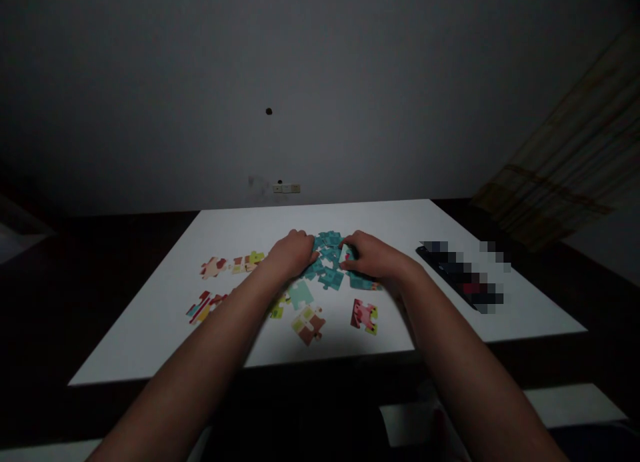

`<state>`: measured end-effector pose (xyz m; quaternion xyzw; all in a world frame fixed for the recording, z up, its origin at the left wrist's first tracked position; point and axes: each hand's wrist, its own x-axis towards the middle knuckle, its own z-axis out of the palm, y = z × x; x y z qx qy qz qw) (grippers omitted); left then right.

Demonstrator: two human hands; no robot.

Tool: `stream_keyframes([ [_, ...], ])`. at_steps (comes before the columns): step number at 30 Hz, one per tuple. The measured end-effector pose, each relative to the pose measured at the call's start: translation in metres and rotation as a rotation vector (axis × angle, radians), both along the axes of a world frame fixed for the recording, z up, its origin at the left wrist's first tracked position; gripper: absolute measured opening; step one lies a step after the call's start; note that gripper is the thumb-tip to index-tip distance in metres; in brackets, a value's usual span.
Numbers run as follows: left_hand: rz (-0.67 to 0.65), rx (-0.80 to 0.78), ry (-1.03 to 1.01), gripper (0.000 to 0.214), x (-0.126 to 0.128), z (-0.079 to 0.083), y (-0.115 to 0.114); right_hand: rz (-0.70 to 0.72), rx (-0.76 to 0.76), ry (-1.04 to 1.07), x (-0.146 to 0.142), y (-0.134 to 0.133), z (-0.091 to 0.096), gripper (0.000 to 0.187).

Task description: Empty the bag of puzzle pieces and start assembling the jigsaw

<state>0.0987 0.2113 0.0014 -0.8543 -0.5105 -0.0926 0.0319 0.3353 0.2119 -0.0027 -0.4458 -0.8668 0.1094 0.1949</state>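
Note:
A loose pile of teal jigsaw puzzle pieces (331, 277) lies on the white table (380, 217), between my two hands. My right hand (369, 252) pinches a pale puzzle piece (345, 255) with a pink-red mark, at the pile's right side. At the left edge of the pile, my left hand (294, 251) has its fingers curled against the teal pieces; what they hold, if anything, is hidden. Nearer to me lie a light-green piece (300, 294), a brown and yellow piece (309, 325) and a pink and red piece (365, 317).
Red-striped pieces (206, 307), a cream and brown piece (213, 267) and some yellow-green pieces (255, 257) are spread on the left. A dark flat object (445, 272), partly blurred out, lies on the right. Behind the table stands a grey wall (350, 115) with sockets (287, 189).

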Motion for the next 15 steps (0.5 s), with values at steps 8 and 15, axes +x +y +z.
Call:
stream_keyframes([
  [8,0.045,-0.118,-0.306,0.023,-0.012,0.009,0.006,-0.007,-0.051,0.097,-0.001,-0.003,0.006,0.036],
  [15,0.139,-0.238,-0.762,0.030,-0.049,-0.002,0.028,-0.049,-0.082,0.045,-0.002,0.001,0.007,0.045],
])
